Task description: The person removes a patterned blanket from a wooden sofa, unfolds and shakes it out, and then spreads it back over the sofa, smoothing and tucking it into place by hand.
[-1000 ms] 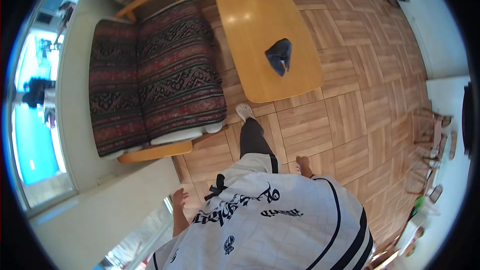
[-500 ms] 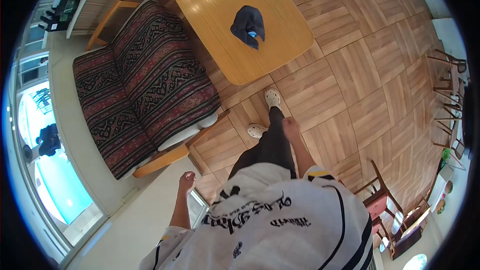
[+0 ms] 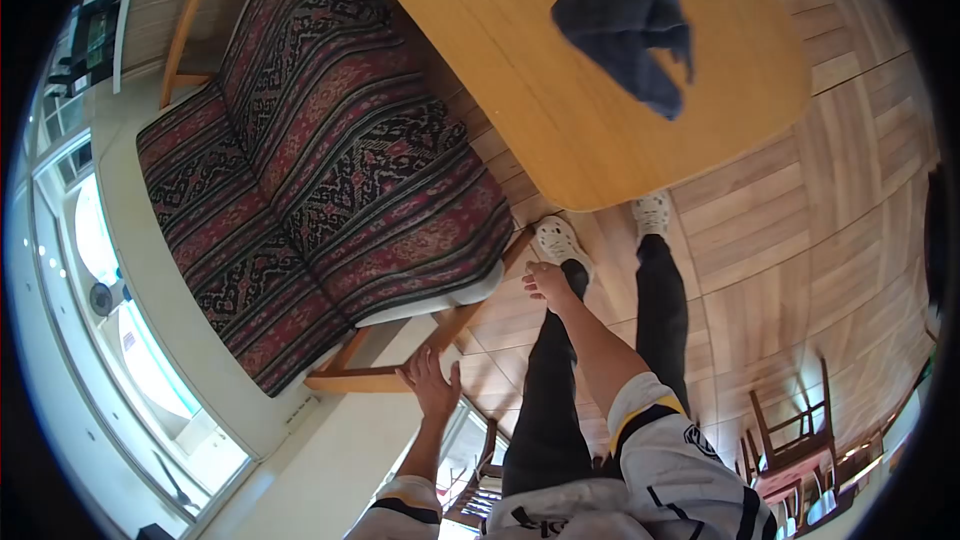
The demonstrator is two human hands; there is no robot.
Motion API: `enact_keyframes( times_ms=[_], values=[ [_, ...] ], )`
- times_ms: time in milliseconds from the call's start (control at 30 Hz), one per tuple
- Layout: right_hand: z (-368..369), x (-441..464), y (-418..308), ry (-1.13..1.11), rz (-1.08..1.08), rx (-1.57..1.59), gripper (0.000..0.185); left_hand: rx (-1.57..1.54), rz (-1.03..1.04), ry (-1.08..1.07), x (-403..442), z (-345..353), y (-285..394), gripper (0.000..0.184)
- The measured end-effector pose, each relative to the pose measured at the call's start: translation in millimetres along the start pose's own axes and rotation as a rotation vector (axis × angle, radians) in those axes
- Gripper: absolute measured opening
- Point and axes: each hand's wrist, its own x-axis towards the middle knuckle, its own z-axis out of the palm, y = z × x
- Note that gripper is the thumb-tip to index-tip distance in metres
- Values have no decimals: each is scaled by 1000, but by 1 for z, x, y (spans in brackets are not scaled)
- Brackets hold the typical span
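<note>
My left hand (image 3: 432,385) is held out low on the left, its fingers spread and nothing in it. Its fingertips overlap the end of the sofa's wooden armrest (image 3: 358,380); I cannot tell whether they touch. In front of my legs hangs my right hand (image 3: 546,283), fingers loosely bent and apart, holding nothing. Beyond it, a crumpled dark blue-grey cloth (image 3: 625,15) lies on the wooden table (image 3: 620,155), away from both hands.
A sofa (image 3: 340,180) with a patterned dark red and black cover stands at the left beside the table. My feet in white clogs (image 3: 562,245) are on the wood-pattern floor (image 3: 760,240) near the table's edge. Wooden chairs (image 3: 795,430) stand at the lower right; a window (image 3: 150,350) is at the left.
I have come closer to the table, and the cloth now looks larger. My left hand has opened and reached toward the armrest. My right hand has swung left, its fingers loosening.
</note>
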Motion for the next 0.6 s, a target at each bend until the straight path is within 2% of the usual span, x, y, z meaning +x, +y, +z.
enact_keyframes(
  times_ms=[133,233,333,400,433,467,500,567,600],
  values=[
    [38,67,-18,32,143,282,31,22,-40,39,17,7,10,39],
    [55,100,-24,44,210,279,31,-21,-94,16,19,12,8,36],
    [86,98,-23,259,-438,466,22,-150,-194,-48,33,3,12,32],
    [109,41,-49,566,-914,-96,15,-468,-216,31,67,-14,13,36],
    [123,4,-47,439,-770,-347,11,-628,-231,67,86,-24,12,38],
    [146,-16,-36,311,-1027,-297,10,-822,-275,67,109,-35,8,44],
    [160,-29,-30,93,-1079,-793,16,-1016,-322,69,132,-48,3,50],
    [196,-65,-13,90,-1433,-1004,26,-1237,-292,-15,169,-81,0,63],
    [207,-72,-3,-25,-1459,-964,37,-985,-194,-65,180,-83,-19,72]
  ],
)
